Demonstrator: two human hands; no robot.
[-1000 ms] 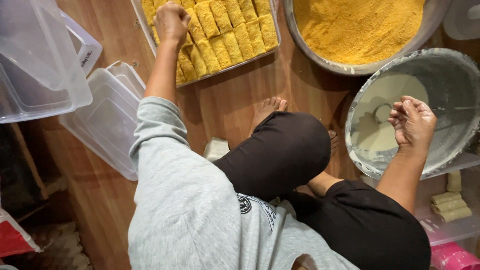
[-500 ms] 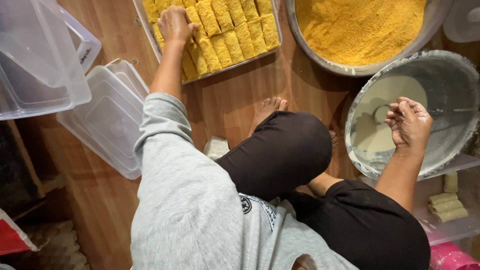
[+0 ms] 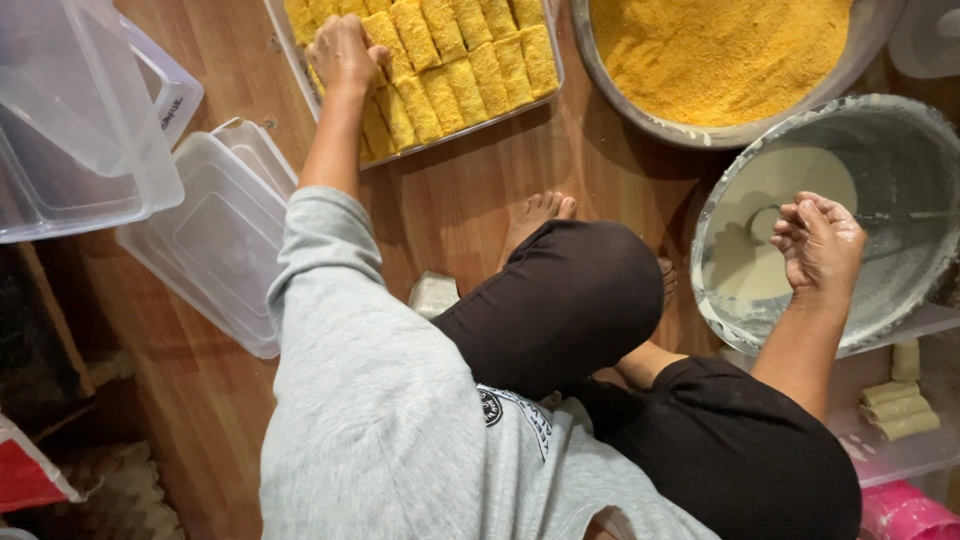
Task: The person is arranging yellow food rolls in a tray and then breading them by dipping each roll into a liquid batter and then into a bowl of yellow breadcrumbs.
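**Breading line on the floor: one hand at the tray, one over the batter**

The person sits on the wooden floor (image 3: 450,200) with everything in reach. The left hand (image 3: 345,50) is stretched to the far left and rests on the breaded rolls (image 3: 470,70), at the left end of the clear tray (image 3: 455,140). Its fingers are bunched together and curled down onto a roll. From behind the knuckles I can't tell whether they're gripping one or just pressing it into the row.

The right hand (image 3: 820,245) hangs over the batter bowl (image 3: 900,160) on the right, smeared white. Its fingers are loosely curled inward and a bit apart, with nothing clamped in them that I can see. The pale batter (image 3: 770,230) pools just under and left of it.

My read is that this is the tray-packing step: a crumbed piece getting tucked into line while the wet hand waits.

The uncoated rolls (image 3: 895,405) sit in a container at the near right. The crumb bowl (image 3: 640,115) is far, between the tray and the batter.

As for what the next move calls for, I'd say keeping wet and dry hands apart. The plain rolls sit right beside the battered hand, the crumbs nearer the dry one. The tray rows are tight, so any new piece needs a gentle nudge in.

Empty plastic containers (image 3: 215,250) are stacked on the left.
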